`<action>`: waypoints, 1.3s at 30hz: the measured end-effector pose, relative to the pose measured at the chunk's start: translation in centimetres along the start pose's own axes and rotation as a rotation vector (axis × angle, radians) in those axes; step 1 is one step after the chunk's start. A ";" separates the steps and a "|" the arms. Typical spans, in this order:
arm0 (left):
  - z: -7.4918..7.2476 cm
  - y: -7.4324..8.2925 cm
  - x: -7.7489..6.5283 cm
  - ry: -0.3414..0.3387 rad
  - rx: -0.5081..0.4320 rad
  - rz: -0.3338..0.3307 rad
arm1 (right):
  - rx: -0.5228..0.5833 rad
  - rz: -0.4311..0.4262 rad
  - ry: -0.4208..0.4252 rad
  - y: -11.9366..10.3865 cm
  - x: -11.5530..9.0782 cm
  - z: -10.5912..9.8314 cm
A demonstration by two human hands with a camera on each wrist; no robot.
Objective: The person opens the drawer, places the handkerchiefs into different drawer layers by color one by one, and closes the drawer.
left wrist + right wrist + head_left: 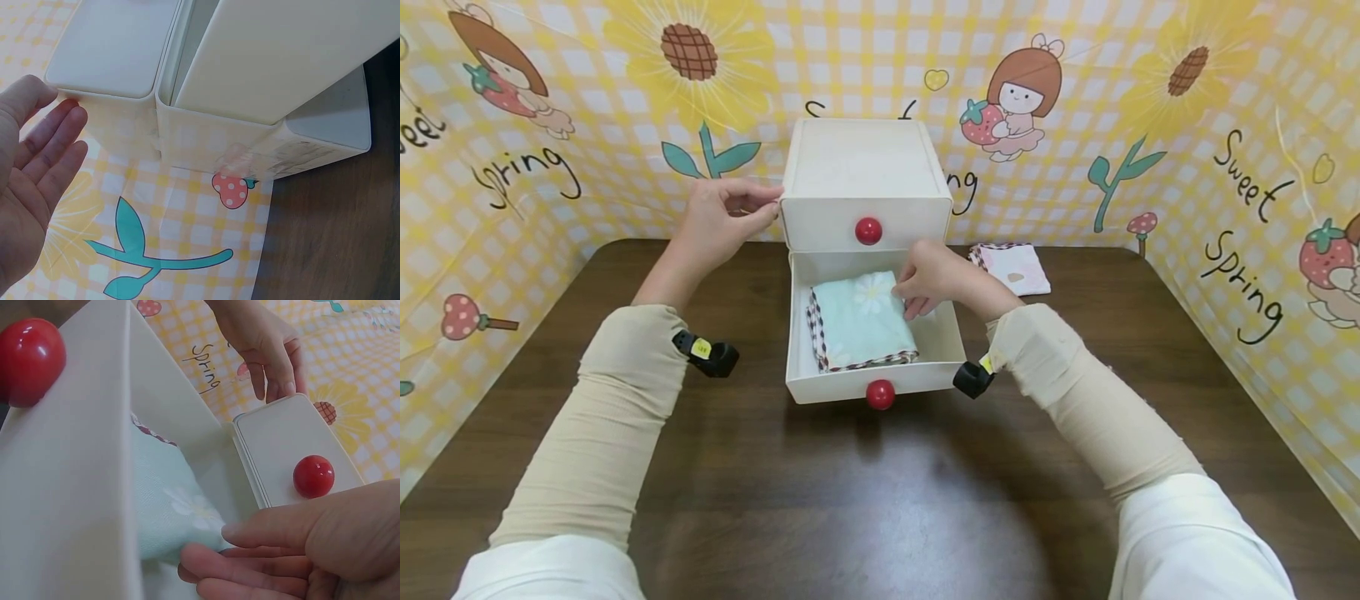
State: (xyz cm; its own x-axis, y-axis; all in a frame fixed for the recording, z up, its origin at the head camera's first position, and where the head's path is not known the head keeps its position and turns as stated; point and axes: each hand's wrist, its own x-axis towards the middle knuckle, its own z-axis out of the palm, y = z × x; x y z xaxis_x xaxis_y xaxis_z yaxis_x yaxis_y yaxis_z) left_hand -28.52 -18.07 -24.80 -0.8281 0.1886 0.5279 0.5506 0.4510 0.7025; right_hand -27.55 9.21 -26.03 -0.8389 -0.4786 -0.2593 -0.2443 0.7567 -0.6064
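A folded mint-green towel (861,321) with a white daisy and a dark-and-white edging lies in the pulled-out lower drawer (951,333) of a small white drawer unit (865,158). My right hand (936,275) reaches into the drawer at the towel's right side. In the right wrist view, its thumb and forefinger pinch the towel's corner. My left hand (722,217) touches the upper left front edge of the unit, its fingers fairly straight along the side in the left wrist view. Red round knobs sit on the upper drawer (820,225) and the lower one.
Right of the unit, a folded white and pink cloth (1018,268) with a checkered edge lies on the dark wooden table (865,500). A yellow checked backdrop (865,50) with printed figures and flowers rises behind and at both sides.
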 end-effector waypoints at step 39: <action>0.2 0.0 0.0 0.019 -0.002 -0.007 | -0.032 -0.176 0.117 -1.5 -8.9 -1.1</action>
State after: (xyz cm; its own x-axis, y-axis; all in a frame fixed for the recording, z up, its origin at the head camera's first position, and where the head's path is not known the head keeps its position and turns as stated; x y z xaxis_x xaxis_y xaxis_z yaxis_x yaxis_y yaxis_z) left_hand -28.53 -17.88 -24.93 -0.8298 0.1690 0.5318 0.5449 0.4506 0.7071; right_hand -20.27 12.84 -22.04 -0.8323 -0.5510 -0.0609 -0.4059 0.6805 -0.6100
